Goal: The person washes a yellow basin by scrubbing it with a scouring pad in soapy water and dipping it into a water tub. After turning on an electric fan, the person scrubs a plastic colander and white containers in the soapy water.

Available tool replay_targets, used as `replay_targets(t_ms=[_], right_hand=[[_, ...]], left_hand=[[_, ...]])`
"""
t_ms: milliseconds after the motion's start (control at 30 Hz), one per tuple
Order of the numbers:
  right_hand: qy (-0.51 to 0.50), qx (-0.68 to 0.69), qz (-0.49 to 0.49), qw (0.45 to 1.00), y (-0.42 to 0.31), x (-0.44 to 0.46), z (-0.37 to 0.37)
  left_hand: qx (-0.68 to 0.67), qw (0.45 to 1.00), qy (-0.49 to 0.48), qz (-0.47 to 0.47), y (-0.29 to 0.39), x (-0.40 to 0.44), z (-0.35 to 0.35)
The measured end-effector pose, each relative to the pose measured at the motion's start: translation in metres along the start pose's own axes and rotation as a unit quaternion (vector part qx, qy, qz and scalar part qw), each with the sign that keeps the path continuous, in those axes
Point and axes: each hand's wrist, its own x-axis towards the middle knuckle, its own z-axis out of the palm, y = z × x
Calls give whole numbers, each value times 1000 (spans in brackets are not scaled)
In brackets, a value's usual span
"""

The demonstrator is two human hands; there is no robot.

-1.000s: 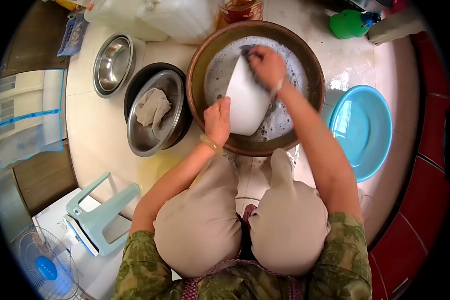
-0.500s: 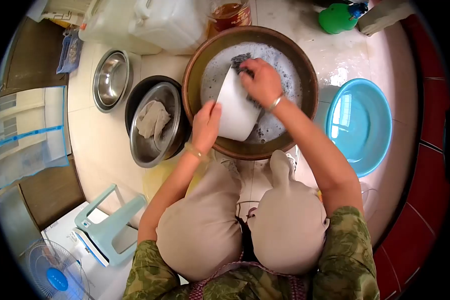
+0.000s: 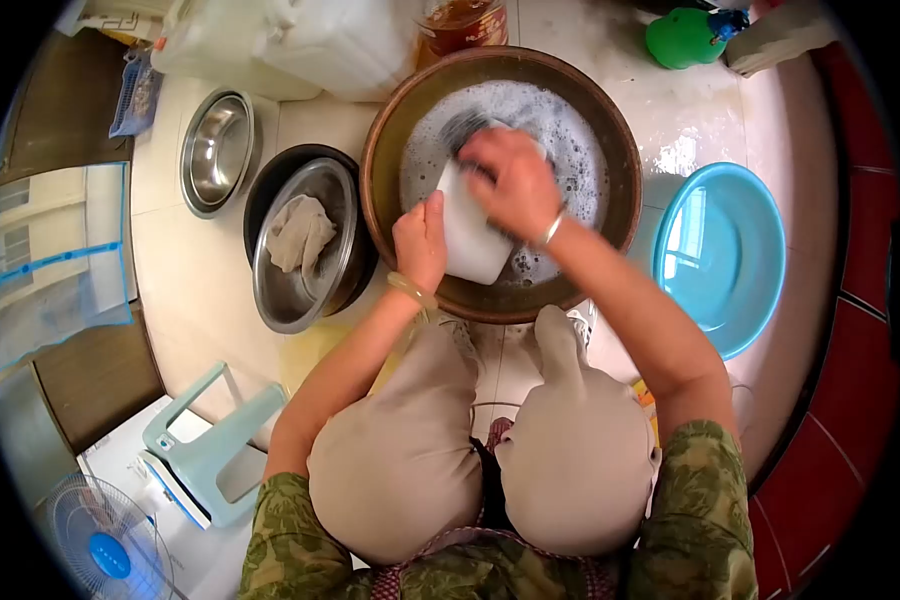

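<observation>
Over a large brown-rimmed basin (image 3: pixel 370 190) of foamy water (image 3: pixel 575 165), my left hand (image 3: pixel 421 242) grips the near left edge of a smooth white panel (image 3: pixel 473 240). The panel tilts, its lower corner close to the basin's near side. My right hand (image 3: pixel 515 180) is closed on a dark grey stringy scrubber (image 3: pixel 467 128), pressed to the panel's upper part. Motion blurs the scrubber and the fingers of that hand, and the panel's far side is partly hidden under it.
Left of the basin, a steel bowl (image 3: pixel 270 300) with a beige cloth (image 3: pixel 300 236) rests in a black basin (image 3: pixel 263 190). Another steel bowl (image 3: pixel 217 155) lies beyond. A blue basin (image 3: pixel 735 260) holds water at right. White jugs (image 3: pixel 345 45) and a green bottle (image 3: pixel 678 38) stand behind.
My right hand has shifted slightly left and down with the scrubber across the white panel. My left hand keeps its grip on the panel's edge.
</observation>
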Motion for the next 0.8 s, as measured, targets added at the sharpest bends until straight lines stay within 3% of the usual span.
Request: replay_targets(t_ms=[33, 67, 100, 133, 167, 267, 333, 367, 433, 500, 567, 600, 633, 700, 800], right_hand=[[8, 12, -57, 998, -8, -8, 1], [28, 21, -53, 998, 12, -4, 8], [37, 33, 33, 998, 42, 7, 15], [-28, 106, 195, 975, 77, 30, 7], [-92, 175, 354, 914, 84, 45, -9], [-54, 63, 232, 969, 64, 24, -15], [9, 32, -62, 998, 13, -8, -6], [20, 29, -80, 996, -12, -20, -5], [74, 33, -65, 995, 20, -7, 7], [2, 127, 231, 965, 79, 29, 3], [-78, 196, 352, 912, 148, 31, 4], [-64, 114, 285, 949, 144, 22, 7], [-17, 61, 211, 975, 85, 12, -16], [77, 36, -81, 993, 34, -13, -6], [80, 71, -14, 994, 35, -11, -1]], left_hand=[[-24, 1000, -9, -17, 5, 4, 1], [-19, 1000, -15, -12, 2, 2, 2], [-14, 1000, -14, -5, -1, 1, 3], [-10, 1000, -11, 3, -4, 1, 3], [-2, 1000, -12, 12, -5, -3, 2], [1, 999, -22, 49, -5, 12, 6], [0, 999, -34, 34, -8, 9, 2], [-15, 999, -29, 16, -9, 6, 3], [-42, 999, -14, -16, -10, 6, 5], [-30, 999, -22, 4, -19, 2, 3], [-18, 999, -24, 30, -8, 4, 3], [-27, 998, -36, 39, -6, 9, 4], [-37, 998, -39, 40, -9, 12, 4], [-46, 998, -31, 16, -15, 6, 0], [-38, 999, -36, -9, -11, 3, 3]])
